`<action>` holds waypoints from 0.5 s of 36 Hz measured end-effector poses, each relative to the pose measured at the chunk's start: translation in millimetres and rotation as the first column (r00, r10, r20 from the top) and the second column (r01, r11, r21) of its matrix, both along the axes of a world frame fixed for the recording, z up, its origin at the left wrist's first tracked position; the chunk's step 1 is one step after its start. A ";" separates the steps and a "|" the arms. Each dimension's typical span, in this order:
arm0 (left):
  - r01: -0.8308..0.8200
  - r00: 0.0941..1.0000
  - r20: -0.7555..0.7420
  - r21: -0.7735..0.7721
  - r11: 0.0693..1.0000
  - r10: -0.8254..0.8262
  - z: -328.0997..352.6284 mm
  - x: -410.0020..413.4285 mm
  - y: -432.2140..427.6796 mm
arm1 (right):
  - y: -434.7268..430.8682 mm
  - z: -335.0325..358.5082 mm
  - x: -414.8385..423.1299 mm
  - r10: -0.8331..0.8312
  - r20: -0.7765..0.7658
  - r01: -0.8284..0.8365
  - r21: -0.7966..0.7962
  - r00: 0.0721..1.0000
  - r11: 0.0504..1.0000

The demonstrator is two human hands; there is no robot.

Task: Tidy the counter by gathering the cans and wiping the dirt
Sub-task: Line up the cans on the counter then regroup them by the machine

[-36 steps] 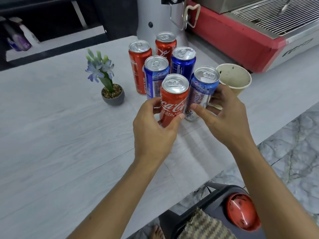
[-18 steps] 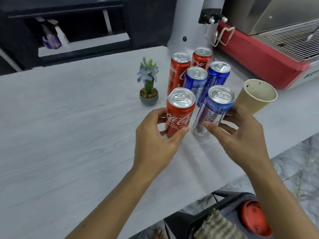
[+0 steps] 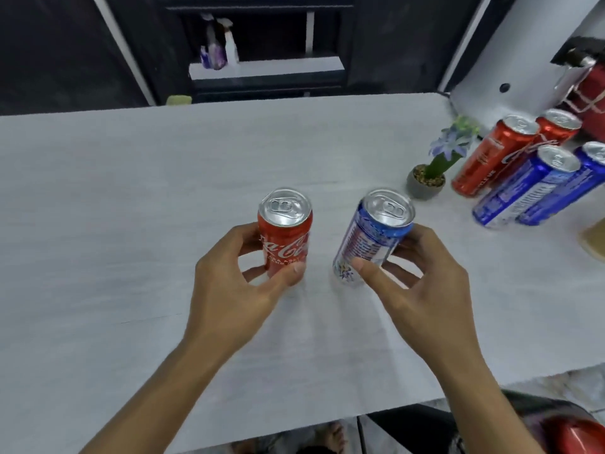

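My left hand point(image 3: 235, 276) is wrapped around a red Coca-Cola can point(image 3: 285, 231), upright over the middle of the pale counter point(image 3: 131, 224). My right hand point(image 3: 415, 283) grips a blue can point(image 3: 373, 234), tilted slightly to the right, a short gap beside the red one. At the far right stand two red cans point(image 3: 491, 158) and two blue cans point(image 3: 523, 188) in a tight group. No dirt shows on the counter.
A small grey pot with a purple flower point(image 3: 429, 178) stands left of the can group. A paper cup's edge point(image 3: 592, 239) shows at the right border. A silver machine point(image 3: 523, 54) rises behind. Spray bottles point(image 3: 217, 47) sit on a far shelf. A red round object point(image 3: 573, 434) lies below the counter's front edge.
Both hands have carried the red can and the blue can away from the group, leftward toward the middle of the counter. The view has swung left, so the other cans now sit at the right.
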State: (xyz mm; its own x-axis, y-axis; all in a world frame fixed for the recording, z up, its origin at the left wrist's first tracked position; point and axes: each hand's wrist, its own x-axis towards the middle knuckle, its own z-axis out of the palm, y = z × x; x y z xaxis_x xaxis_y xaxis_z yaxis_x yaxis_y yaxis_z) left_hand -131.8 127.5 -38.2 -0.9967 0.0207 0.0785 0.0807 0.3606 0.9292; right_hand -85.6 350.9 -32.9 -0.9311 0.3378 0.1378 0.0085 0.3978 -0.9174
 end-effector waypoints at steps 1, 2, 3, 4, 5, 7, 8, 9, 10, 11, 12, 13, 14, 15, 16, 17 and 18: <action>-0.025 1.000 -0.001 -0.002 1.000 0.025 0.2 -0.9 -15.1 | -14.9 -1.5 -3.9 0.020 -0.002 -0.020 -0.011 1.000 1.000; -0.050 0.999 -0.002 -0.001 0.999 0.050 0.6 -1.7 -29.7 | -29.4 -3.0 -7.8 0.038 -0.003 -0.038 -0.024 0.999 0.999; -0.073 0.997 -0.004 0.000 0.997 0.073 1.0 -2.8 -43.5 | -43.3 -4.0 -11.6 0.052 -0.004 -0.052 -0.037 0.999 0.998; -0.092 0.996 -0.009 -0.002 0.996 0.092 1.5 -4.3 -56.7 | -56.8 -4.9 -15.7 0.063 -0.006 -0.064 -0.048 0.998 0.997; -0.109 0.994 -0.015 -0.007 0.994 0.109 2.2 -6.2 -69.4 | -70.1 -6.0 -20.1 0.073 -0.007 -0.074 -0.057 0.997 0.996; -0.139 0.990 -0.030 -0.018 0.990 0.139 3.4 -10.9 -92.5 | -94.2 -7.4 -29.7 0.095 -0.005 -0.095 -0.074 0.996 0.993; -0.156 0.987 -0.035 -0.021 0.988 0.155 3.7 -13.5 -103.4 | -105.6 -7.7 -34.8 0.106 -0.004 -0.106 -0.080 0.994 0.991; -0.172 0.985 -0.038 -0.026 0.985 0.171 3.8 -16.3 -113.5 | -116.4 -7.7 -39.8 0.116 -0.004 -0.116 -0.080 0.993 0.990; -0.187 0.982 -0.041 -0.029 0.982 0.186 4.1 -19.4 -122.9 | -126.6 -7.5 -45.0 0.125 -0.005 -0.125 -0.078 0.992 0.989; -0.199 0.979 -0.045 -0.034 0.979 0.198 4.1 -22.8 -132.1 | -136.7 -7.1 -50.3 0.133 -0.007 -0.133 -0.074 0.991 0.988; -0.209 0.977 -0.049 -0.038 0.977 0.207 4.1 -26.4 -141.0 | -146.6 -6.7 -55.6 0.140 -0.011 -0.141 -0.070 0.990 0.988; -0.216 0.976 -0.051 -0.044 0.975 0.213 3.9 -30.3 -149.3 | -156.1 -5.9 -61.0 0.147 -0.015 -0.147 -0.064 0.989 0.987; -0.221 0.974 -0.051 -0.051 0.974 0.219 3.9 -34.4 -156.9 | -165.0 -5.2 -66.4 0.152 -0.020 -0.153 -0.056 0.988 0.987; -0.227 0.973 -0.051 -0.056 0.972 0.224 3.7 -38.6 -163.9 | -173.3 -4.2 -71.9 0.156 -0.024 -0.157 -0.048 0.987 0.986; -0.232 0.972 -0.053 -0.058 0.971 0.229 3.5 -42.8 -170.4 | -181.6 -3.3 -77.3 0.160 -0.026 -0.161 -0.040 0.987 0.986; -0.236 0.971 -0.056 -0.055 0.970 0.233 3.1 -47.0 -176.2 | -189.2 -2.3 -82.8 0.162 -0.027 -0.163 -0.035 0.986 0.986; -0.241 0.970 -0.059 -0.049 0.969 0.238 2.5 -51.1 -181.9 | -196.5 -1.5 -88.3 0.164 -0.026 -0.165 -0.032 0.986 0.986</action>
State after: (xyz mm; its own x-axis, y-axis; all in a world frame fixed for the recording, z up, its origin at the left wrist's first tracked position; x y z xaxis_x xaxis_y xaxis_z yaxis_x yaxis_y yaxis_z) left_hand -182.9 -54.4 -35.7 -0.9678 -0.2120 0.1357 0.0336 0.4257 0.9043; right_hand -173.9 154.4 -34.5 -0.9711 0.1849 0.1509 -0.0758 0.3603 -0.9297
